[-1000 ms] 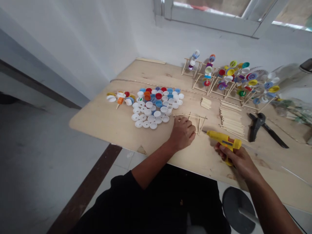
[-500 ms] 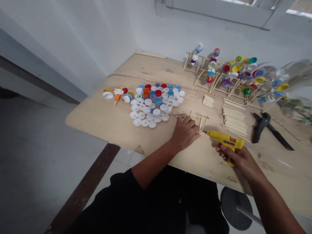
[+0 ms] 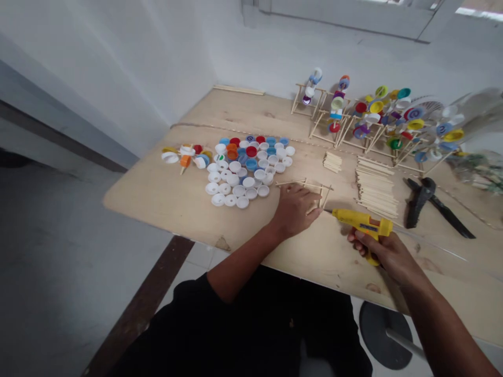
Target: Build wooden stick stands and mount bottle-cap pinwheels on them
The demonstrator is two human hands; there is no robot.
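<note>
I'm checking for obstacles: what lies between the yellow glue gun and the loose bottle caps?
In the head view, the left hand and the wooden-stick frame partly hidden by it.

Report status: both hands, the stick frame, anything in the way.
Right hand gripping yellow glue gun. Left hand over stick frame, hiding part of it. Nozzle close to frame and that hand.

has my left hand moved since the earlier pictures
Yes, slightly: judged against the loose bottle caps, your left hand has shifted to the right, away from them.
</note>
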